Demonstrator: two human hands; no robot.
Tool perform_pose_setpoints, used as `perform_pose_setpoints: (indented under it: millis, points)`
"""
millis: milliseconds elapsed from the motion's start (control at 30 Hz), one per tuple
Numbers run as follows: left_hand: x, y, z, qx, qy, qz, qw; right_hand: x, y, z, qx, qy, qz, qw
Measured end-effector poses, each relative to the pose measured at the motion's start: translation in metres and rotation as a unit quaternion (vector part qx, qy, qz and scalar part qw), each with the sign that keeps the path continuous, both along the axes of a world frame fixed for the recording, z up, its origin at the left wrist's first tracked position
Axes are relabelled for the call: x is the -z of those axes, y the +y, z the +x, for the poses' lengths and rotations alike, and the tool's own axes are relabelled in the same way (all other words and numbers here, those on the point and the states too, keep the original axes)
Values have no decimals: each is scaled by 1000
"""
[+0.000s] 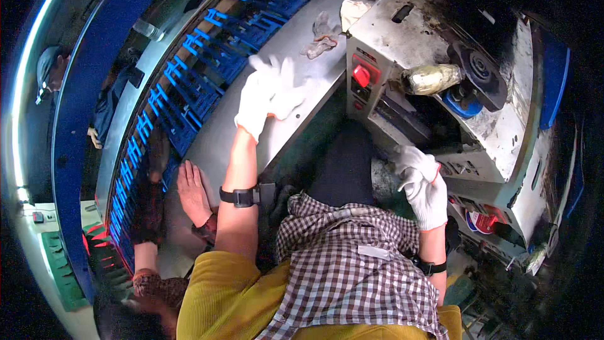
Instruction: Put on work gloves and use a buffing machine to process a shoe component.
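Note:
My left hand, in a white knitted glove, is over the grey metal counter, fingers spread and nothing visible in them. Bright light washes out the glove's detail. A crumpled, stained glove lies on the counter beyond it. My right hand, gloved in white too, hangs in front of the grease-stained machine. Its fingers are loosely bent and apart, and I see nothing held. A red rotary switch sits on the machine's front panel, between my hands and farther off.
Blue slotted racks line the counter's far side. Another person's hand rests on the counter beside my left forearm. Beyond a blue post stands a person in a cap. A tape-wrapped bundle lies on the machine.

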State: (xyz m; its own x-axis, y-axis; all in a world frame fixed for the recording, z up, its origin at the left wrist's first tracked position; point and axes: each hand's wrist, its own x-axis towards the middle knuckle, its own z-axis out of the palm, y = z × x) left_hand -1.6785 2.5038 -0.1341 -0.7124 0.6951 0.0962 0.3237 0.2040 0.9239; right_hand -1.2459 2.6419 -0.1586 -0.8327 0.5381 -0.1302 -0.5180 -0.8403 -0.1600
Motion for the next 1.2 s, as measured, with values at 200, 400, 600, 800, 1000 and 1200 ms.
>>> perform_pose_setpoints:
  millis: [200,400,600,800,1000,1200]
  points:
    - [-38,-3,42,139,-297,163,931,-19,-6,-3,82,-168,0,982]
    - [-48,19,115,277,-300,46,912,-3,-10,21,68,-209,95,971]
    - [-83,49,156,352,-500,50,790,12,-14,48,112,-280,93,949]
    - [-153,43,116,296,-403,209,840,-13,-13,42,93,-268,131,950]
    - [-100,54,37,114,-260,186,941,-42,-6,15,43,-115,67,990]
    - [6,24,-10,-14,-23,-74,997,-59,-5,-10,9,-65,38,997]
